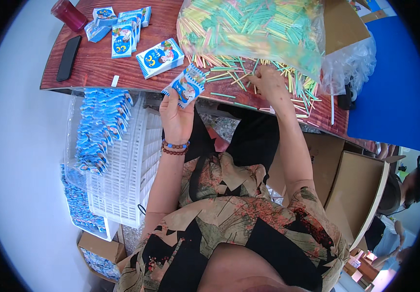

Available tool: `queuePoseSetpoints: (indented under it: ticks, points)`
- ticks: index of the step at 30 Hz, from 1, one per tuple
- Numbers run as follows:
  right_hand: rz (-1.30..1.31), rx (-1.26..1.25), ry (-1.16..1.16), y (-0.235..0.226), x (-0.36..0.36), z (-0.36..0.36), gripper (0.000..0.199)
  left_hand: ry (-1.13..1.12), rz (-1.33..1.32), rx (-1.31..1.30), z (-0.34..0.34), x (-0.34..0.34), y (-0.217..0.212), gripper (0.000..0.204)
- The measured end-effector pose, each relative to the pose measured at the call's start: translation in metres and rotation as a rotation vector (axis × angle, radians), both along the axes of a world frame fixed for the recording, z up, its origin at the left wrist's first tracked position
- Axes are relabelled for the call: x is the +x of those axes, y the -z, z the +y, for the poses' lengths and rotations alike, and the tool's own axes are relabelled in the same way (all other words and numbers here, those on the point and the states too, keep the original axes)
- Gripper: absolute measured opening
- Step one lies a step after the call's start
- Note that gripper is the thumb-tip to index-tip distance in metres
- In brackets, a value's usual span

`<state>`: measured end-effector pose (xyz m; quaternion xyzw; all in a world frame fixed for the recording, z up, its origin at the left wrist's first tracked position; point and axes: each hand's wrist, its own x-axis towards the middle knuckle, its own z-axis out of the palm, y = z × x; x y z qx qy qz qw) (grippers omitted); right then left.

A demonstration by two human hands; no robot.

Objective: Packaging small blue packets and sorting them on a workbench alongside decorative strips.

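Note:
My left hand [176, 114] grips a small blue-and-white packet [189, 86] by its lower left side, tilted above the table's near edge. Its thumb lies over the packet's front. My right hand [269, 83] is down among loose thin coloured sticks [234, 73] in yellow, green and pink. Its fingers are bent together at the sticks; what is between them, if anything, is hidden. Behind it lies a large see-through plastic bag [253, 44] full of the same sticks. A stack of packets [160, 59] sits just beyond my left hand.
On the red wood-grain table [90, 63] are a dark phone [68, 58], a red cup [68, 14] and more packets [122, 39]. White plastic baskets [127, 170] hold rows of packets at left. An open cardboard box [356, 190] stands at right, with other people beyond.

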<state>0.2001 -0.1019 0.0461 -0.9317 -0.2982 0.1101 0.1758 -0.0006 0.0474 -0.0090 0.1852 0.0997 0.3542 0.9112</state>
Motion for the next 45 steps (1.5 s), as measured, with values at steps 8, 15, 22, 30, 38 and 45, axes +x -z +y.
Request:
queuePoseSetpoints:
  ticks: [8, 15, 22, 30, 38, 45]
  points:
    - [0.023, 0.084, 0.008, 0.000, -0.002, -0.007, 0.019, 0.012, -0.064, -0.030, 0.000, -0.003, 0.003, 0.028]
    - [0.606, 1.215, -0.022, -0.083, -0.090, 0.051, 0.005, 0.024, -0.084, -0.030, 0.004, -0.004, -0.007, 0.031]
    - [0.661, 1.095, -0.143, -0.069, -0.113, 0.083, 0.007, -0.003, -0.062, -0.021, 0.004, -0.008, -0.014, 0.030]
    - [0.316, 0.788, -0.543, -0.072, -0.104, 0.096, 0.019, -0.066, -0.098, -0.124, 0.021, -0.013, -0.020, 0.030]
    - [0.318, 0.798, -0.450, -0.069, -0.111, 0.118, 0.031, -0.063, -0.204, -0.053, 0.040, -0.014, -0.025, 0.032]
    - [0.475, 0.686, -0.469, -0.040, -0.097, 0.161, 0.023, -0.214, -0.037, -0.085, 0.061, -0.009, -0.024, 0.024]
